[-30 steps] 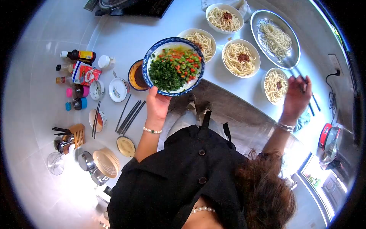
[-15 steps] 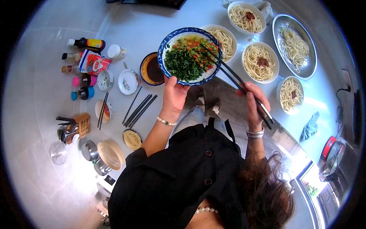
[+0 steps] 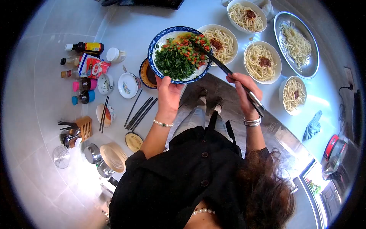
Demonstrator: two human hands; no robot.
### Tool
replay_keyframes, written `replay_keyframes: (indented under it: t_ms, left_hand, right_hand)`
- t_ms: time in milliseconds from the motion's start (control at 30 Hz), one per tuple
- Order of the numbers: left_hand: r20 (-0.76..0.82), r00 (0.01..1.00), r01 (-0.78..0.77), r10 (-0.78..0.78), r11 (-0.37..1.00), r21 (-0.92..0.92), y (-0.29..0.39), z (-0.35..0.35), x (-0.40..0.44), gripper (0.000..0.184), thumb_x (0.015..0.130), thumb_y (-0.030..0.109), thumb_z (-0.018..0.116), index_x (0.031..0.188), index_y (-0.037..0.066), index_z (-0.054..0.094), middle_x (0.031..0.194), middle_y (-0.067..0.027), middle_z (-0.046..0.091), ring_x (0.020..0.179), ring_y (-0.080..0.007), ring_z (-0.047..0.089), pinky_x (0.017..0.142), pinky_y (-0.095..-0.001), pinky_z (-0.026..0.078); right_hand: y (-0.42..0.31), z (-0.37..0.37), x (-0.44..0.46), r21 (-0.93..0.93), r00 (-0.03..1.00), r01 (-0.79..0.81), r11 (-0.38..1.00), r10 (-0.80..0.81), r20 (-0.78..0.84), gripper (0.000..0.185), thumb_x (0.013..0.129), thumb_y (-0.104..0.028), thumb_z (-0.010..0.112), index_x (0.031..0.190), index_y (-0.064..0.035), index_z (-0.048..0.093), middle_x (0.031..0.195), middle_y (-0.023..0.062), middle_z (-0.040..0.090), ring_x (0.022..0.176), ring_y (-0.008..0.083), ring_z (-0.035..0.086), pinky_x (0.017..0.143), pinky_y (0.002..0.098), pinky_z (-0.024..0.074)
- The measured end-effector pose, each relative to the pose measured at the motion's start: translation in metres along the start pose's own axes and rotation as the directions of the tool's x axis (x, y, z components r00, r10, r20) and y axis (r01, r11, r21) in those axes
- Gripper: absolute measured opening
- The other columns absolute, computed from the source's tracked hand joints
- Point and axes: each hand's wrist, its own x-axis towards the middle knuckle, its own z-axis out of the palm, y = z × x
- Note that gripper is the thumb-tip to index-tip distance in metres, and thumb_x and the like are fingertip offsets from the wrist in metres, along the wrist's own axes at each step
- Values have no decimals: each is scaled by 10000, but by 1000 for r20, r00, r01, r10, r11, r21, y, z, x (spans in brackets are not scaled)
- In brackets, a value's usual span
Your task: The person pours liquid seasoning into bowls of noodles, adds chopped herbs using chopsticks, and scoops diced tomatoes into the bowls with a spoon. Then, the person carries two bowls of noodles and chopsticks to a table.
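My left hand (image 3: 168, 95) grips the near rim of a blue-and-white bowl (image 3: 153, 66), thumb over the edge, holding it above the counter. Chopped dark greens (image 3: 175, 64) fill one side of it, and diced red and green peppers (image 3: 189, 49) the other. Dark chopsticks (image 3: 223, 68) are closed in my right hand (image 3: 246, 93), their tips down among the diced peppers. Just right of the held bowl stands a white bowl of noodles (image 3: 225, 36) topped with brown-red sauce. The held bowl partly covers a brown-rimmed bowl of dark sauce (image 3: 144, 72).
More noodle bowls (image 3: 262, 62) and an oval metal dish of noodles (image 3: 295, 45) stand on the right. Leftward are seasoning bottles (image 3: 84, 47), a small plate (image 3: 128, 84), loose chopsticks (image 3: 139, 114) and a woven basket (image 3: 113, 156). A blue cloth (image 3: 312, 126) lies far right.
The held bowl has shifted left, uncovering the sauce on the noodle bowl beside it. My right hand and the chopsticks have also moved left, tips still in the peppers.
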Motion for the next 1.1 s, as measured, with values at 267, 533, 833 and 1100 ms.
replay_keyframes:
  t_ms: [267,533,833,1100]
  left_hand:
    - [-56,998,8,-5,999,44,1,1,-3,451,756,63,532,1181,156,413,1222,-57,432,1103,-230,425,909,-427,392]
    - [-94,995,44,-38,997,67,7,-3,-22,506,776,56,463,1243,183,315,1241,-56,397,1118,-231,418,908,-425,396]
    - [-117,985,120,-125,992,-50,4,-12,-21,407,787,96,498,1181,146,410,1209,-64,444,1080,-226,451,881,-414,418]
    - [29,973,230,-229,973,-28,10,43,31,388,775,124,530,1147,63,436,1165,-97,484,1043,-245,479,877,-398,420]
  right_hand:
    - [9,2,-3,90,991,-70,993,80,-103,163,770,60,506,912,18,576,849,131,616,778,194,609,699,281,485]
    - [11,-10,-13,396,926,-205,895,308,-217,179,843,-37,473,982,51,544,885,174,597,790,260,612,727,346,500]
    - [4,-38,-6,558,847,-168,813,408,-341,264,863,-146,452,1024,56,500,861,232,587,690,295,611,637,383,514]
    - [-7,-63,27,513,871,-24,858,270,-410,258,872,-135,429,1045,49,486,890,236,582,724,288,611,658,361,517]
